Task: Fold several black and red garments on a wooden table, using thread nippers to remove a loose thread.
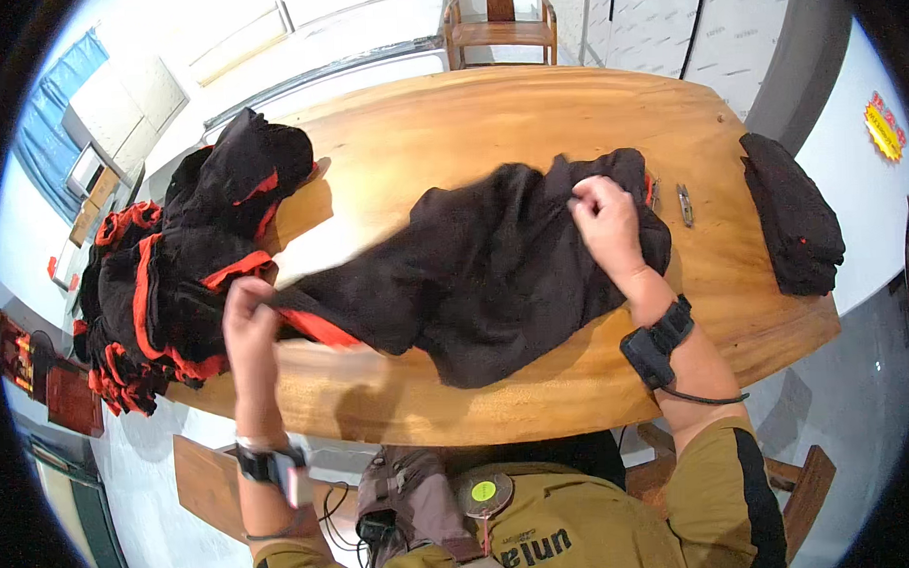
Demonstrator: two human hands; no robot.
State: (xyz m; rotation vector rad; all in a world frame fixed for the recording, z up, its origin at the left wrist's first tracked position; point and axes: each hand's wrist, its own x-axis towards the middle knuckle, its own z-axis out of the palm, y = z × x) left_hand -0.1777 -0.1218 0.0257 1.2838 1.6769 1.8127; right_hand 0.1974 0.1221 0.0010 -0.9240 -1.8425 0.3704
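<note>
A black cloth garment with a red edge lies spread across the middle of the wooden table. My left hand is closed on the garment's left end, beside the big pile; it is slightly blurred. On the garment's upper right part rests my right hand, its fingers curled with a pinch of the cloth seemingly between them. Just right of the garment lies a pair of thread snips. Another small metal tool is partly hidden at the garment's right edge.
A tall heap of black and red garments covers the table's left end. Folded black cloth sits at the right edge of the wooden table. A wooden armchair stands beyond the far edge.
</note>
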